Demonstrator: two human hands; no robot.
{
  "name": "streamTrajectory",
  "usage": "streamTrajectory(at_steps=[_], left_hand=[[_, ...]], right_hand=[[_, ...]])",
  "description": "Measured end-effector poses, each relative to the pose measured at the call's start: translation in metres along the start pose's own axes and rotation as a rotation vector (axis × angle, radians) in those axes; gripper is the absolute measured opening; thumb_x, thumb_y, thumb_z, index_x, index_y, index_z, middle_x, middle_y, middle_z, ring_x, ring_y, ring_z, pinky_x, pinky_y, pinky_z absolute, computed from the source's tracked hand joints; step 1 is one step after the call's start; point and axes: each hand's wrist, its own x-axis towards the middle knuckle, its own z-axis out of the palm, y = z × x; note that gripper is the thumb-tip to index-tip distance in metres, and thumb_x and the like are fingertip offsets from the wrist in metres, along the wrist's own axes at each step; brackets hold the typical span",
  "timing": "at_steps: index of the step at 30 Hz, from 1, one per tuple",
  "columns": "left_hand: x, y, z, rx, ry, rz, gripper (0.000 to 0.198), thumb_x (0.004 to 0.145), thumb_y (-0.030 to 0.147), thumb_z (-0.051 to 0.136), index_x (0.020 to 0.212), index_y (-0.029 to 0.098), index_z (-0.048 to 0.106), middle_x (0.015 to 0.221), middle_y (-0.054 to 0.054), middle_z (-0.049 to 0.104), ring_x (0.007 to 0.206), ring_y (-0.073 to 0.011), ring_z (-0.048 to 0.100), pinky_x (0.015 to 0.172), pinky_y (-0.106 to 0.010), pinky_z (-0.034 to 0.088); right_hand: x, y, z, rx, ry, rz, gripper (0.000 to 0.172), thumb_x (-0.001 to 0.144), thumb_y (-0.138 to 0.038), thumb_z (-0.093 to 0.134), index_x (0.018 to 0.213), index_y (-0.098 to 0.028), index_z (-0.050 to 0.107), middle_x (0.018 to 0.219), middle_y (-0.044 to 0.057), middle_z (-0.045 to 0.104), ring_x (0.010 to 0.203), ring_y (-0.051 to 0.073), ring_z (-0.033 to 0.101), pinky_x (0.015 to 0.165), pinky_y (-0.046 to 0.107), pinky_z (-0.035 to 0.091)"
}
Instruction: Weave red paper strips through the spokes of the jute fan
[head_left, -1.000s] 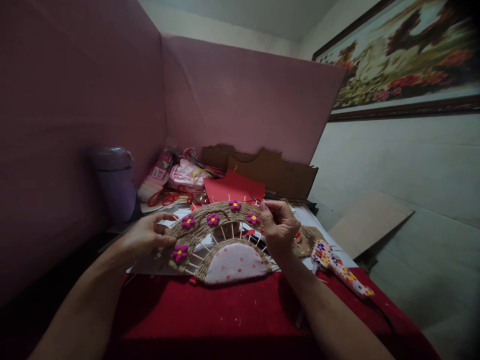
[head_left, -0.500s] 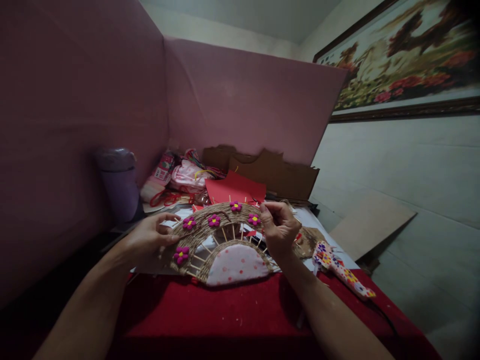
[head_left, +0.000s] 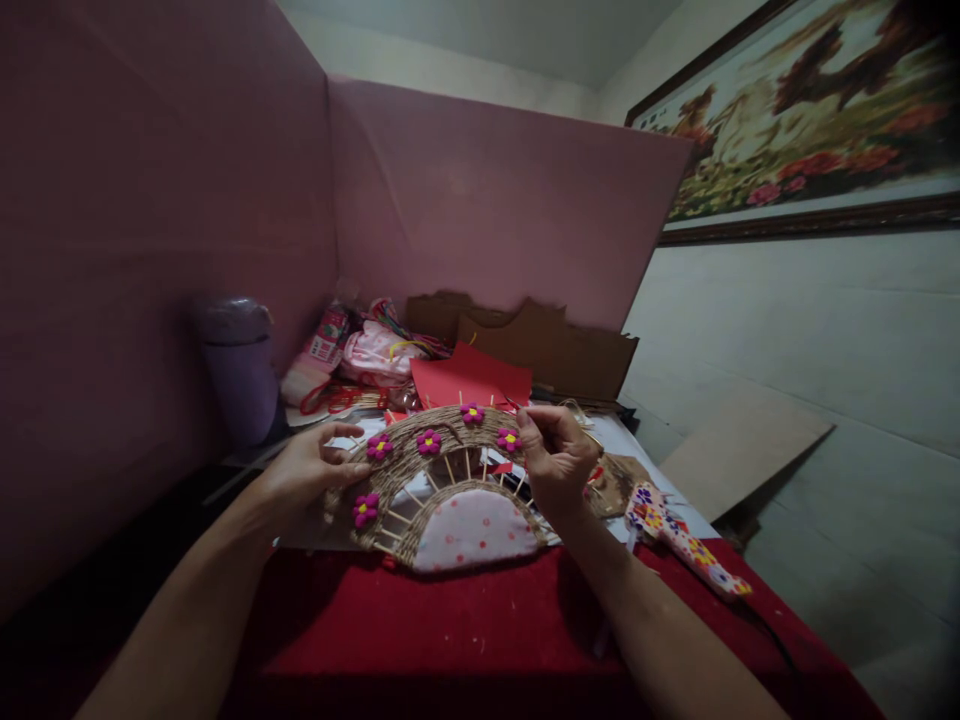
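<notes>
Upright above the red cloth stands a half-round twine-woven fan [head_left: 409, 445] on thin wooden sticks, with several magenta flowers that have yellow centres and a white, red-dotted fabric panel [head_left: 480, 528] at its base. My left hand [head_left: 300, 475] grips the fan's upper left edge, thumb in front and fingers bent behind. At the upper right edge, my right hand [head_left: 559, 455] is closed, thumb against forefinger, beside the rightmost flower [head_left: 509, 440]. A thin dark tip shows by those fingers; I cannot make out what it is. The right hand hides that end of the fan.
A flower-patterned glue gun [head_left: 686, 540] with a cord lies at right, near brown cardboard [head_left: 622, 480]. Behind the fan are red paper [head_left: 472, 375], bagged pink material [head_left: 379, 352] and torn cardboard [head_left: 547, 335]. A purple tumbler [head_left: 240, 375] stands left, beside pink partitions [head_left: 480, 200].
My left hand has shifted slightly to the right, its thumb further over the fan's face. The fan and my right hand have hardly moved.
</notes>
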Motion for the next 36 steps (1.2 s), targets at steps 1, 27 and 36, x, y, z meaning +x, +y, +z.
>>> streamTrajectory(at_steps=[1, 27, 36], left_hand=[[0.002, -0.002, 0.0, -0.002, 0.002, 0.007, 0.075, 0.045, 0.027, 0.08, 0.111, 0.009, 0.049, 0.056, 0.004, 0.056, 0.052, -0.0155, 0.057, 0.048, -0.024, 0.04], [0.016, -0.01, 0.0, 0.087, -0.007, 0.042, 0.081, 0.046, 0.034, 0.081, 0.116, 0.011, 0.047, 0.063, 0.001, 0.062, 0.059, -0.0209, 0.063, 0.053, -0.029, 0.046], [0.036, 0.015, 0.004, 0.302, 0.015, 0.176, 0.075, 0.044, 0.033, 0.08, 0.111, 0.012, 0.053, 0.079, -0.004, 0.062, 0.075, -0.0233, 0.062, 0.064, -0.033, 0.049]], right_hand=[[0.0, 0.0, 0.0, -0.004, -0.002, 0.001, 0.005, 0.08, -0.021, 0.06, 0.078, -0.018, 0.062, 0.058, -0.003, 0.059, 0.05, 0.01, 0.054, 0.048, 0.022, 0.043], [0.0, -0.002, -0.001, -0.069, -0.022, -0.048, 0.006, 0.08, -0.023, 0.06, 0.076, -0.018, 0.062, 0.059, -0.004, 0.056, 0.05, 0.01, 0.049, 0.048, 0.022, 0.04], [-0.001, -0.003, -0.002, -0.08, -0.076, -0.099, 0.004, 0.08, -0.021, 0.059, 0.079, -0.019, 0.062, 0.064, -0.002, 0.059, 0.052, 0.011, 0.051, 0.05, 0.023, 0.042]])
